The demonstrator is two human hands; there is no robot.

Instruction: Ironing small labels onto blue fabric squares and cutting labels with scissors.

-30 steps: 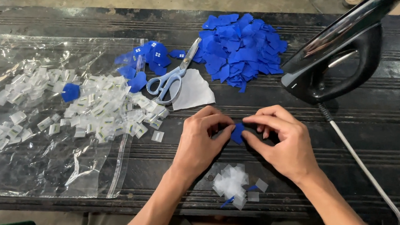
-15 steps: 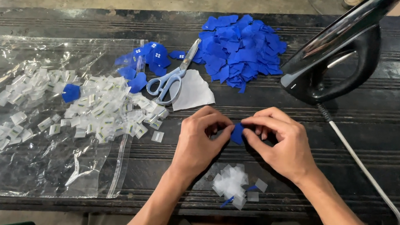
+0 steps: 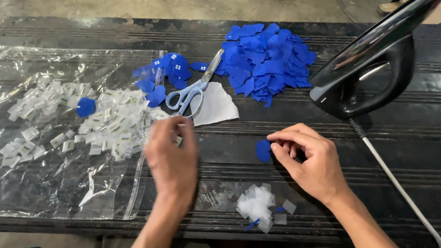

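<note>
At the far left a clear plastic bag [image 3: 43, 178] lies flat on the dark ribbed table [image 3: 414, 123]; small white tabs [image 3: 100, 114] are scattered in a loose heap over it, with one blue fabric piece [image 3: 85, 106] lying among them; above the bag's right edge sits a small cluster of blue pieces [image 3: 167, 70], and just beside it a pair of light-blue-handled scissors [image 3: 192, 87] lies partly over a white scrap of cloth [image 3: 216, 108]; the left hand [image 3: 173, 157] hovers over the bag's right edge, near the tabs, back of the hand up and blurred, so I cannot tell whether its fingers pinch anything; farther back, right of the scissors, a large pile of blue fabric cutouts [image 3: 267, 59] spreads over the table; near the front edge, between the two arms, lies a little heap of white scraps [image 3: 258, 206] with a few blue slivers; the right hand [image 3: 312, 162] rests on the table with its fingers curled together, thumb and forefinger pinching a small blue fabric patch [image 3: 263, 149] at its right edge, the patch low against the table surface; at the far right a black clothes iron [image 3: 372, 62] stands tilted, its white cord [image 3: 408, 202] trailing toward the front edge.
</note>
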